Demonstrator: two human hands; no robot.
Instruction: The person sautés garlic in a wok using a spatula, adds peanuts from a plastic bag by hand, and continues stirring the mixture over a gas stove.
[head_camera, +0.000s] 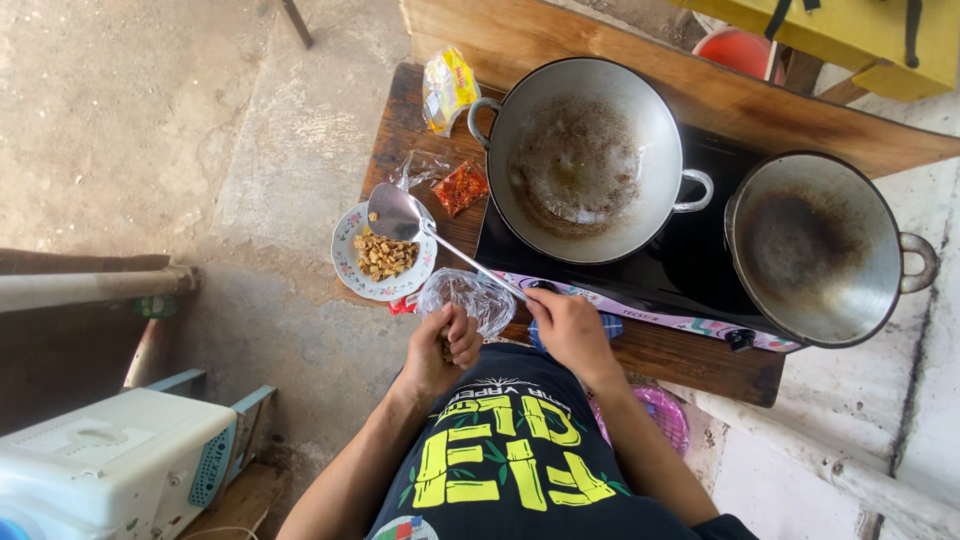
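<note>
My left hand (440, 350) is closed around the bottom of a crumpled clear plastic bag (470, 297) at the near edge of the wooden table (400, 120). My right hand (568, 328) grips the handle end of a metal spatula (400, 215), whose blade lies over a small floral plate (352, 268) of brown fried pieces (383, 256). Beyond the hands, a large metal wok (585, 160) with an oily, dark bottom sits on a black stove top (690, 260).
A second wok (815, 245) stands to the right on the stove. A small bag of red paste (460, 187) and a yellow packet (448, 88) lie at the table's far left. A white appliance (110, 460) stands on the floor, lower left. A red bucket (740, 50) is behind the table.
</note>
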